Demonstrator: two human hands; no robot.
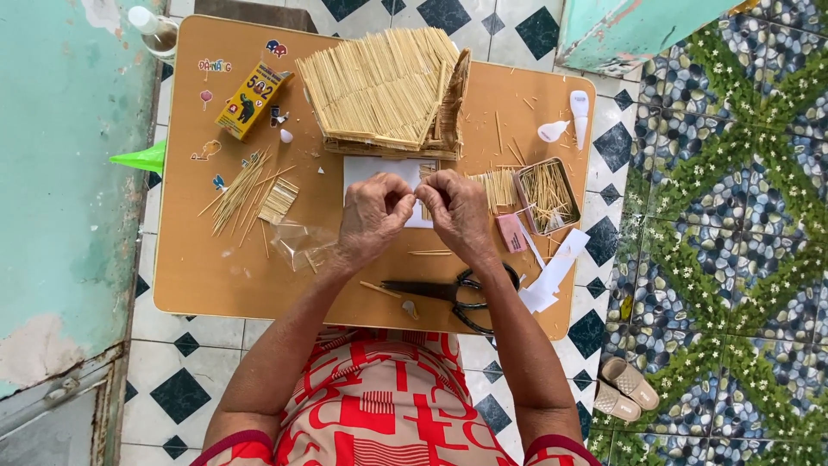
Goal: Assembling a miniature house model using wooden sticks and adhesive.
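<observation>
Both hands, left hand [373, 216] and right hand [455, 211], pinch something tiny, probably a light, brittle stick, above the white paper [379, 173] on the tabletop [198, 267].

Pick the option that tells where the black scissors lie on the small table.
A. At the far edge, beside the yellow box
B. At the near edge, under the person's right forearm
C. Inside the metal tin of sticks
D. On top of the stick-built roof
B: the black scissors lie along the near edge of the table, just below the right hand and its forearm, far from the yellow box.
</observation>
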